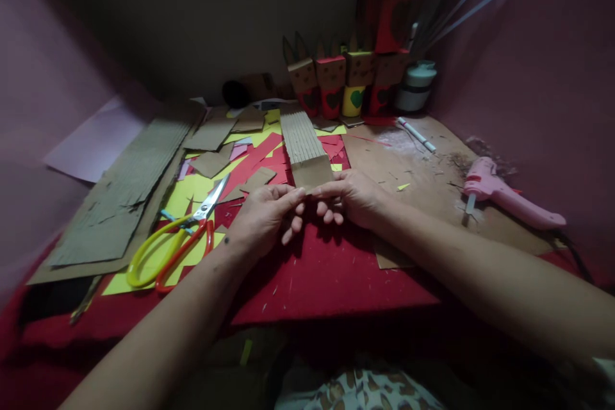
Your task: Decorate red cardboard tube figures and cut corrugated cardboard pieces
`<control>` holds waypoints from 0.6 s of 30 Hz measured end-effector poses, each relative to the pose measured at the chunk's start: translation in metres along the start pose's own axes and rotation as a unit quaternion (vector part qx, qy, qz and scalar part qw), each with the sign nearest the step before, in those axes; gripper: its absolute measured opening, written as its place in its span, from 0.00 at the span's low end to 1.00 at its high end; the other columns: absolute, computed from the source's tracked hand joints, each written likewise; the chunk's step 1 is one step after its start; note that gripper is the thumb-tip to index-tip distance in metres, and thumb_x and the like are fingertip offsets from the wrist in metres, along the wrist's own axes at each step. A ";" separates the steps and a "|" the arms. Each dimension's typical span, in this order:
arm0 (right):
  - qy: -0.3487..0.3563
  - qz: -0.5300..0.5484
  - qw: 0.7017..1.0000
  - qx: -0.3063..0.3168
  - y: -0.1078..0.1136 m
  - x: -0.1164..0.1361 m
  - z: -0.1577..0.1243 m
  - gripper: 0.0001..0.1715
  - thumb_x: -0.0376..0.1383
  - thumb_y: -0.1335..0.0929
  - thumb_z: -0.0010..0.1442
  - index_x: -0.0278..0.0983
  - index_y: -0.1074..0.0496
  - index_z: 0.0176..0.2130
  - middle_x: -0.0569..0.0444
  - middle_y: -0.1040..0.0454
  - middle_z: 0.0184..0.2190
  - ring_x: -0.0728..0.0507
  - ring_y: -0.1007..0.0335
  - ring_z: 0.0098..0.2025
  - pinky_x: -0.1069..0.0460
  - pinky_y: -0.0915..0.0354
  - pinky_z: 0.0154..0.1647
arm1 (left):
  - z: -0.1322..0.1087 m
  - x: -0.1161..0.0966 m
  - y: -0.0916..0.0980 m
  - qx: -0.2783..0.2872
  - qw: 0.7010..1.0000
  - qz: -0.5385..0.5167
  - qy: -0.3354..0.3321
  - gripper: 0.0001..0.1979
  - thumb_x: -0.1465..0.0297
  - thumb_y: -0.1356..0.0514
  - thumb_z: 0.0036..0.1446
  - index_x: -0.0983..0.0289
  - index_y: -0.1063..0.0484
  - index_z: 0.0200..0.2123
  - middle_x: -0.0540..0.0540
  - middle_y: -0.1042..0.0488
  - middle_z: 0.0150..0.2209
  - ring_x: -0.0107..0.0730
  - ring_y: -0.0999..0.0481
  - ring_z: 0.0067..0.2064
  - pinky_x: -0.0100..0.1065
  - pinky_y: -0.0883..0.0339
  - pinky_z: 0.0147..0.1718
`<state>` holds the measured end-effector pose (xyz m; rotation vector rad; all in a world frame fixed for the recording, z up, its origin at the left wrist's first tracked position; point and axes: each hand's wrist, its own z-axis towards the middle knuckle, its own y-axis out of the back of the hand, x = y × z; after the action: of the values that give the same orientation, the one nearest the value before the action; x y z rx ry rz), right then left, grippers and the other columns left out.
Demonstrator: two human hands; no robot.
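Note:
Between both hands is a long cardboard strip, ribbed along its far part and smooth at the near end, where it looks folded over. My left hand pinches the near left corner between thumb and fingers. At the near right corner, my right hand grips the same strip, the other fingers curled below. The two sets of fingertips almost meet at the near edge. Scissors with one yellow and one red handle lie left of my left hand, their blades apart.
Large corrugated cardboard sheets lie at the left. Cardboard scraps and yellow paper cover the middle. Rabbit-eared paper figures stand behind, near a lidded jar. A pink glue gun and a white marker lie right.

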<state>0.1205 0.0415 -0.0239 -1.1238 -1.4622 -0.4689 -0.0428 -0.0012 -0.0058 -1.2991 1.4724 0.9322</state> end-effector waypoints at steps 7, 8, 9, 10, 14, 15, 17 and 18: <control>-0.016 -0.017 0.998 0.051 0.001 0.002 -0.001 0.09 0.34 0.31 0.55 0.29 0.26 0.27 0.50 0.25 0.17 0.49 0.30 0.16 0.58 0.37 0.13 | 0.007 0.004 0.008 -0.030 0.999 -0.023 0.020 0.11 0.67 0.33 0.51 0.66 0.30 0.23 0.47 0.32 0.17 0.16 0.39 0.13 0.19 0.50 0.10; -0.017 -0.018 0.998 0.050 0.002 0.002 -0.001 0.10 0.34 0.32 0.56 0.29 0.26 0.27 0.50 0.25 0.17 0.49 0.29 0.16 0.58 0.36 0.13 | 0.007 0.004 0.009 -0.034 0.999 -0.028 0.017 0.11 0.68 0.33 0.51 0.66 0.31 0.23 0.47 0.32 0.17 0.16 0.38 0.14 0.19 0.50 0.10; -0.016 -0.018 0.999 0.045 0.002 0.002 -0.001 0.10 0.34 0.33 0.57 0.30 0.27 0.27 0.50 0.25 0.17 0.48 0.29 0.16 0.58 0.36 0.13 | 0.007 0.004 0.010 -0.035 0.999 -0.032 0.015 0.12 0.68 0.33 0.50 0.66 0.31 0.22 0.47 0.32 0.17 0.16 0.38 0.14 0.19 0.50 0.09; -0.013 -0.015 0.999 0.037 0.003 0.001 -0.001 0.11 0.33 0.33 0.58 0.30 0.27 0.27 0.50 0.25 0.17 0.48 0.29 0.16 0.58 0.37 0.12 | 0.006 0.004 0.009 -0.036 0.999 -0.036 0.013 0.12 0.68 0.32 0.50 0.66 0.31 0.22 0.47 0.32 0.17 0.16 0.38 0.14 0.19 0.50 0.09; -0.008 -0.010 1.000 0.023 0.004 0.001 -0.002 0.11 0.33 0.33 0.59 0.30 0.28 0.26 0.52 0.27 0.15 0.50 0.33 0.13 0.58 0.41 0.10 | 0.004 0.001 0.007 -0.014 0.999 -0.031 0.017 0.11 0.66 0.33 0.51 0.67 0.28 0.23 0.49 0.30 0.18 0.19 0.37 0.13 0.21 0.48 0.08; -0.012 -0.012 0.999 0.030 0.005 0.001 -0.002 0.11 0.33 0.33 0.58 0.29 0.28 0.26 0.51 0.27 0.15 0.49 0.33 0.13 0.58 0.41 0.10 | 0.004 0.001 0.006 -0.009 0.999 -0.029 0.018 0.10 0.67 0.33 0.51 0.67 0.26 0.24 0.49 0.29 0.18 0.19 0.37 0.13 0.21 0.48 0.08; -0.024 -0.010 0.998 0.055 0.005 0.001 -0.002 0.10 0.34 0.31 0.56 0.29 0.28 0.27 0.50 0.26 0.17 0.48 0.30 0.15 0.57 0.37 0.12 | 0.003 0.001 0.007 -0.007 0.999 -0.027 0.019 0.09 0.68 0.33 0.50 0.68 0.25 0.25 0.50 0.29 0.18 0.18 0.37 0.13 0.21 0.50 0.08; -0.025 -0.003 0.997 0.068 0.004 0.001 -0.002 0.09 0.34 0.30 0.55 0.29 0.28 0.27 0.49 0.25 0.19 0.47 0.28 0.17 0.57 0.34 0.14 | 0.003 0.001 0.007 -0.006 0.999 -0.028 0.017 0.09 0.68 0.33 0.50 0.67 0.25 0.25 0.49 0.29 0.18 0.18 0.37 0.13 0.20 0.51 0.08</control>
<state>0.1254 0.0420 -0.0241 -1.0295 -1.5175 -0.3427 -0.0496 0.0025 -0.0077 -1.3649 1.4505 0.8869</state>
